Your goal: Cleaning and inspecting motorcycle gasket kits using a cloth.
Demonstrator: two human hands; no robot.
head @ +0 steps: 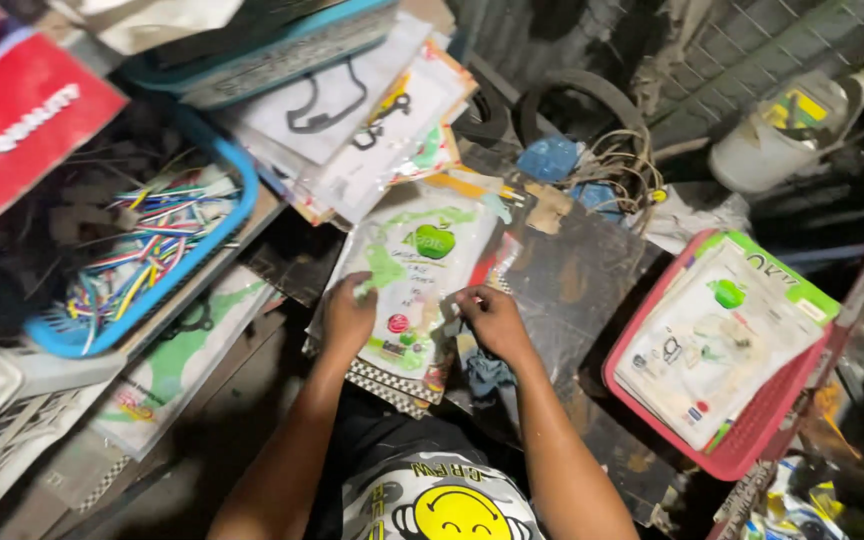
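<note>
- A glossy plastic packet (pixel 414 285), white with green print, lies flat atop a stack on the dark, scuffed tabletop (pixel 572 270).
- The left hand (pixel 350 315) presses its left edge, fingers curled on it.
- The right hand (pixel 492 318) pinches its right edge, wrist bent.
- A red mesh basket (pixel 752 440) of similar packets sits well to the right.

Clear packet (pixel 415 275) with green fruit print, mid-frame.
It lies flat atop a stack of similar packets on the dark table, slightly tilted.
</note>
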